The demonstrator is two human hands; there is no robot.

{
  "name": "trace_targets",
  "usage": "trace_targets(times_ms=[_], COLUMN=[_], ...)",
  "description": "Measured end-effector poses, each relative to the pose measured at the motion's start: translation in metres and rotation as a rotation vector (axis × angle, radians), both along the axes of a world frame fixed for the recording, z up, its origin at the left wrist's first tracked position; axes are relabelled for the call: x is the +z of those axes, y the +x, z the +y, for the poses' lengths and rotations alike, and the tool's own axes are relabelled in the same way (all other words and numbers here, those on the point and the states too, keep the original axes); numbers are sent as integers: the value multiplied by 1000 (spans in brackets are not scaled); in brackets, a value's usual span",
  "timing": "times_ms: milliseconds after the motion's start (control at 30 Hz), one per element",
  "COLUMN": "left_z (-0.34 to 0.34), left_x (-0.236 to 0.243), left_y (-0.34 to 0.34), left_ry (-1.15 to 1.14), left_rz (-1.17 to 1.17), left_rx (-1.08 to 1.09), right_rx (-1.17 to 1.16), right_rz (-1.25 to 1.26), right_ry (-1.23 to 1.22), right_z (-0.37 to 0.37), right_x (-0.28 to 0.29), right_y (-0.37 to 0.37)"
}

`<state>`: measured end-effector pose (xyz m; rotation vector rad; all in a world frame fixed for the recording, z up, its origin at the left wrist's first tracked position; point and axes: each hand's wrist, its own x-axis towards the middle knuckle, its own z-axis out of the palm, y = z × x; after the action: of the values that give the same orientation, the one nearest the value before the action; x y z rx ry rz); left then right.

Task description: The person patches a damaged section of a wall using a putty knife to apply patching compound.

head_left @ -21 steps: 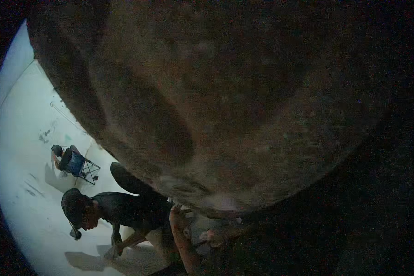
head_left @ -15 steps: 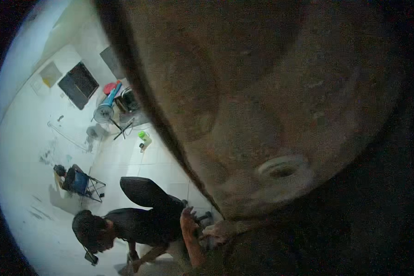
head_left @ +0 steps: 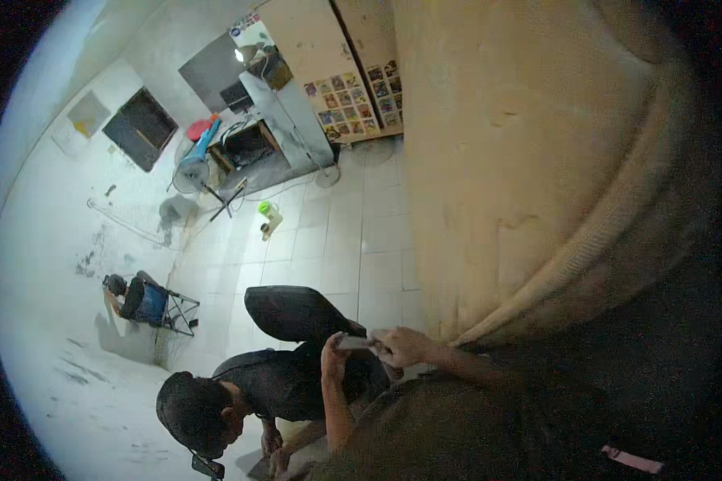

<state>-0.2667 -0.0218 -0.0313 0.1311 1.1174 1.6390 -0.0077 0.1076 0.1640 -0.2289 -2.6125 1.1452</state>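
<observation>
A thin, pale, flat slab (head_left: 354, 342), phone-like in shape, is held between my two hands in front of my dark clothing. My left hand (head_left: 334, 357) is closed around one end of it, the forearm rising from the lower edge. From the other side my right hand (head_left: 403, 347) reaches over with bent fingers at its other end. Small size and dim light hide what exactly the slab is. Close to my left forearm sits a person in a black cap and black shirt (head_left: 277, 386), whose hands (head_left: 274, 450) are low near the bottom edge.
A big beige cloth-like surface (head_left: 529, 176) fills the right side. A black chair back (head_left: 297, 311) stands just beyond my hands. Farther off are a green-topped bottle (head_left: 268, 213), a fan (head_left: 191, 174), a desk (head_left: 293, 120), a cupboard (head_left: 321, 48) and a second seated person (head_left: 146, 303).
The beige surface has shifted right and brightened, uncovering the desk, cupboard and more floor. My hands have come together on the slab, which was not discernible before.
</observation>
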Motion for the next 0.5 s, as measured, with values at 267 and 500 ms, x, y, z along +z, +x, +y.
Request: trace_targets(times_ms=[267,500], left_z=[15,46], left_x=[39,52], left_y=[34,9], left_ry=[16,-62], left_rz=[349,414], left_rx=[54,8], right_rx=[-238,-520], right_rz=[22,214], right_ry=[-29,-273], right_z=[57,123], right_x=[-17,-29], right_y=[-41,-37])
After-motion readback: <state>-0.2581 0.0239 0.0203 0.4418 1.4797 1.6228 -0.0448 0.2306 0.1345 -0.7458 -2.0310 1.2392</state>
